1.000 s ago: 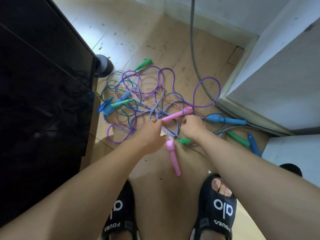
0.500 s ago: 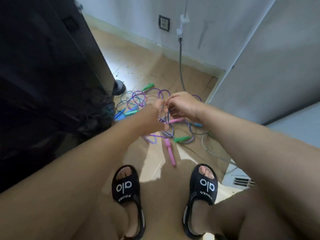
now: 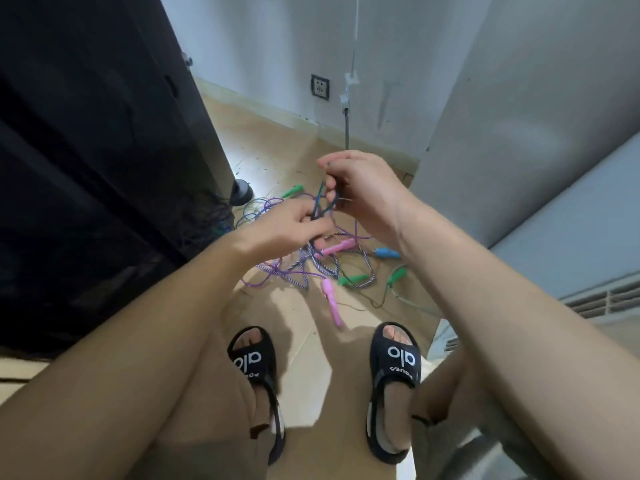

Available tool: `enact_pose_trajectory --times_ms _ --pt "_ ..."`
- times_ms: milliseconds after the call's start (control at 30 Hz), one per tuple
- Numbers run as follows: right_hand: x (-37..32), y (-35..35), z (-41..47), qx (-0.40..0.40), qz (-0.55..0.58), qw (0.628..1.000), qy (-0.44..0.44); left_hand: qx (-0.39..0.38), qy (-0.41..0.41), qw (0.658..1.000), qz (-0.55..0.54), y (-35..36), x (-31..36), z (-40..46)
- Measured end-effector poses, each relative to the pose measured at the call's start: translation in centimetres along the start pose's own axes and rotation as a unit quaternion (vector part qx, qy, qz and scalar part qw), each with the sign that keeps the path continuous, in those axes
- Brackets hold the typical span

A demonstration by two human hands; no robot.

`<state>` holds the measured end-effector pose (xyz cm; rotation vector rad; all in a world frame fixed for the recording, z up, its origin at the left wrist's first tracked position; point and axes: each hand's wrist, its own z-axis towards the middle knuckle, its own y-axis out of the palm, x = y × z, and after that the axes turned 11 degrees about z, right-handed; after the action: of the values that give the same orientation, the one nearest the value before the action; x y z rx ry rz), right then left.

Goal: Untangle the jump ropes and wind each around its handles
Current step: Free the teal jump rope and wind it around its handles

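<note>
1. Task barely begun, by my read. The jump ropes (image 3: pixel 304 268) lie in one knotted heap on the floor, near the foot of the black cabinet (image 3: pixel 104 168) and just ahead of the sandals (image 3: pixel 394 362). No rope is free of the rest; none is wound round its handles.
2. Handles scattered through the heap: pink handle (image 3: pixel 337 247) in the middle, second pink handle (image 3: pixel 331 301) pointing at the feet, blue handle (image 3: pixel 387 253) to the right, green handles (image 3: pixel 353 280) near it, one green handle (image 3: pixel 292 191) at the far edge.
3. Right hand (image 3: pixel 363 192) raised above the heap, its grip pinched on a dark teal strand (image 3: pixel 320 206) lifted off the floor.
4. Left hand (image 3: pixel 287 226) lower, fingers curled; its grip looks closed on the same strand's lower run, though the contact is partly hidden.
5. Left to do: work this strand clear, find both its handles, wind it, then repeat for each rope.
6. Against one second ago: both hands were down in the heap beside the pink handle; now they are lifted, a strand drawn up between them. View has tipped upward, showing the wall socket (image 3: pixel 320 90).
</note>
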<state>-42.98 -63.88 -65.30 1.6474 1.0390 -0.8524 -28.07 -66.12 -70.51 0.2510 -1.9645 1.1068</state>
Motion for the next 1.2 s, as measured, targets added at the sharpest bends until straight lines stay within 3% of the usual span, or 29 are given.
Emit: enact_pose_trajectory --times_ms 100,233,300,400,433,500,567,633,767,867,967,1033,1100,1200 --pt "-0.7 -2.5 0.3 0.071 0.0 0.997 -0.008 0.002 -0.028 0.999 0.035 -0.3 0.4 -1.0" --pt "-0.2 -6.2 1.4 0.209 -0.184 0.96 -0.006 0.025 -0.029 0.999 0.037 -0.8 0.2 -2.4" --pt "0.4 -6.9 1.6 0.184 -0.306 0.934 0.006 0.031 -0.027 0.998 0.04 -0.9 0.1 -3.0" --pt "1.4 -5.8 1.2 0.091 -0.52 0.849 -0.021 0.05 -0.018 0.997 0.047 -1.0 0.1 -3.3" --pt "1.5 -4.7 0.8 0.054 -0.53 0.843 -0.071 0.059 -0.011 0.997 0.055 -1.0 0.1 -3.3" --pt "1.6 -2.1 -0.4 -0.027 -0.445 0.885 -0.135 0.074 -0.002 0.995 0.062 -1.0 0.3 -3.2" --pt "2.2 -0.3 -1.5 -0.087 -0.402 0.904 -0.115 0.084 -0.012 0.995 0.06 -1.0 0.5 -3.0" --pt "3.0 0.0 -1.7 -0.113 -0.443 0.883 -0.102 0.076 -0.017 0.994 0.07 -1.0 0.8 -3.0" --pt "2.9 -1.2 -0.5 -0.101 -0.486 0.858 -0.133 0.057 -0.03 0.996 0.065 -1.3 0.4 -3.1" --pt "0.9 -3.4 0.8 -0.047 -0.516 0.84 -0.164 0.057 -0.046 0.996 0.06 -2.3 -0.4 -3.3" --pt "-0.1 -6.3 2.1 0.045 -0.595 0.798 -0.089 0.059 -0.044 0.994 0.076 -2.8 -0.8 -3.5" --pt "0.7 -6.5 1.9 0.058 -0.638 0.766 -0.056 0.069 -0.044 0.993 0.082 -2.7 -0.9 -3.5" --pt "2.0 -4.6 1.2 0.009 -0.596 0.801 -0.055 0.065 -0.04 0.994 0.076 -2.5 -0.7 -3.4" --pt "3.0 -1.1 0.6 -0.072 -0.399 0.914 -0.005 0.059 -0.03 0.997 0.041 -2.1 -0.2 -3.2"
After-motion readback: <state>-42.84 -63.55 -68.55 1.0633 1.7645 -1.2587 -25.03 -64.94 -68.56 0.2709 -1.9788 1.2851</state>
